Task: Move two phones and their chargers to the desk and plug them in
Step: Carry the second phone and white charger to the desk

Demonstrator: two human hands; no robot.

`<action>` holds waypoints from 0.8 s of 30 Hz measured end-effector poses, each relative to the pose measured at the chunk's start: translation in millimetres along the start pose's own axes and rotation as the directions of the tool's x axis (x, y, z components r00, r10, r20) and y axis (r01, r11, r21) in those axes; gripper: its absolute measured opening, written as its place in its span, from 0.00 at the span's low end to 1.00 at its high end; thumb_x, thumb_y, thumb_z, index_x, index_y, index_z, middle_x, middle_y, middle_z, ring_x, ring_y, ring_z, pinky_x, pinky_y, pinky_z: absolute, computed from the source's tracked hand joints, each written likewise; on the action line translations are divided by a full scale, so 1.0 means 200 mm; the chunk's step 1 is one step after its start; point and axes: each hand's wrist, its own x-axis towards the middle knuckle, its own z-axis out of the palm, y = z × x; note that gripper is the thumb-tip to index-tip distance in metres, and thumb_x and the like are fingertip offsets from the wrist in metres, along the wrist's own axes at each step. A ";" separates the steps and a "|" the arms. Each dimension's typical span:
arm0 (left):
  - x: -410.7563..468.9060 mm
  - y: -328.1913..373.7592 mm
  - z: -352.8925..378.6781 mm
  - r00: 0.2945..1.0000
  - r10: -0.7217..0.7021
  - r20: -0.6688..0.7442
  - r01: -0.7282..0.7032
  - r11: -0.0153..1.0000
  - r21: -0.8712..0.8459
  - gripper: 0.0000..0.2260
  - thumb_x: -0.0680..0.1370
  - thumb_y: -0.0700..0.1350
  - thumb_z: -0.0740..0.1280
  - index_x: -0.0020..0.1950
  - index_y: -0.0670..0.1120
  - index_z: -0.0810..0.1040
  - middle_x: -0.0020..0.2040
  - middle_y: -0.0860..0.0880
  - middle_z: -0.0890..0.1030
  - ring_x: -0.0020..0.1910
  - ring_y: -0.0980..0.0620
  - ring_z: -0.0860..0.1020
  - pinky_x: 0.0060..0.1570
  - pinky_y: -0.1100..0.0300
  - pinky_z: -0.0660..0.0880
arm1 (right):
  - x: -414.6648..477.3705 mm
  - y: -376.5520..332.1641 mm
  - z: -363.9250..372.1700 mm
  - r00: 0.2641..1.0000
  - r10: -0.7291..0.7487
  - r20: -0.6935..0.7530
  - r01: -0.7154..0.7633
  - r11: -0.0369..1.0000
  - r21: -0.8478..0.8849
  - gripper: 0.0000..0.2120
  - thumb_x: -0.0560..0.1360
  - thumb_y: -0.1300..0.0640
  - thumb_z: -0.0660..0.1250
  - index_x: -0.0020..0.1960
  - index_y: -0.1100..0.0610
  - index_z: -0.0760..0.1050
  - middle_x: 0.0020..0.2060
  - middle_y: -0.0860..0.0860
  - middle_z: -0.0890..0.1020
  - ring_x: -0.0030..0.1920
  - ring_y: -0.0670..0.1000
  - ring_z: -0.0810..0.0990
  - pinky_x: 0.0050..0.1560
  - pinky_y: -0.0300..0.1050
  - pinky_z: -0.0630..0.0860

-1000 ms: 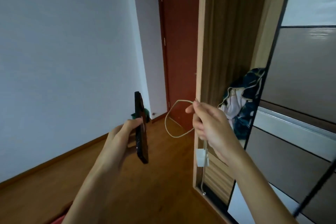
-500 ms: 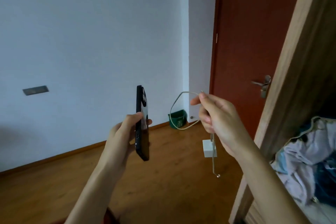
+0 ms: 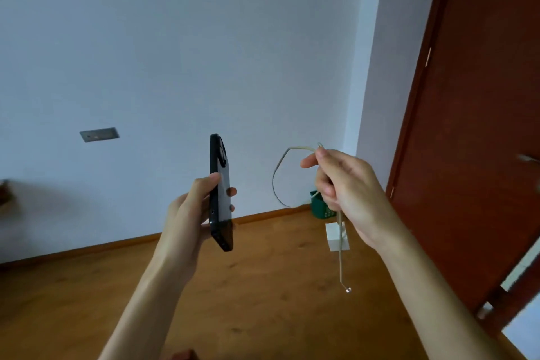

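Observation:
My left hand (image 3: 194, 213) grips a black phone (image 3: 220, 193) upright and edge-on, thumb on its near side and fingertips showing past its far side. My right hand (image 3: 347, 193) holds a beige charger cable (image 3: 280, 172) that loops out to the left of my fist. Below that fist hang the white charger plug (image 3: 336, 238) and the cable's loose end with its small connector (image 3: 347, 290). Both hands are raised in front of me at about the same height, roughly a hand's width apart. No second phone and no desk are in view.
A white wall fills the view ahead, with a grey wall plate (image 3: 99, 134) on it. A dark red door (image 3: 482, 126) stands at the right. A green bin (image 3: 321, 209) sits in the corner on the wooden floor (image 3: 263, 301).
The view has swung left: the wardrobe and clothes at the right have left the frame, and more wall shows. Both hands keep the same grip on phone and cable.

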 end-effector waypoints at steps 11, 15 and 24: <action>0.80 0.14 -0.48 0.988 0.115 -0.106 -0.106 0.991 0.080 0.12 0.69 0.65 0.68 0.44 0.62 0.85 0.53 0.48 0.85 0.42 0.52 0.85 0.49 0.43 0.81 | 0.91 0.14 0.54 0.996 -0.032 0.085 0.031 0.999 0.018 0.17 0.83 0.47 0.56 0.47 0.52 0.80 0.24 0.45 0.68 0.24 0.44 0.62 0.25 0.37 0.61; 1.07 0.13 -0.62 0.980 0.107 -0.166 -0.095 0.992 0.078 0.12 0.68 0.65 0.67 0.45 0.62 0.85 0.53 0.48 0.86 0.42 0.52 0.85 0.49 0.44 0.80 | 1.21 0.23 0.70 0.990 -0.043 0.136 0.037 0.998 0.042 0.17 0.83 0.48 0.56 0.47 0.53 0.80 0.24 0.45 0.67 0.24 0.45 0.62 0.25 0.37 0.61; 1.75 0.10 -0.84 0.931 0.161 -0.328 -0.146 0.987 0.068 0.15 0.67 0.63 0.68 0.47 0.56 0.83 0.53 0.47 0.86 0.52 0.45 0.82 0.45 0.48 0.80 | 1.98 0.49 1.05 0.949 -0.088 0.303 0.063 0.994 0.091 0.17 0.83 0.47 0.56 0.47 0.52 0.81 0.24 0.45 0.68 0.24 0.45 0.63 0.25 0.36 0.61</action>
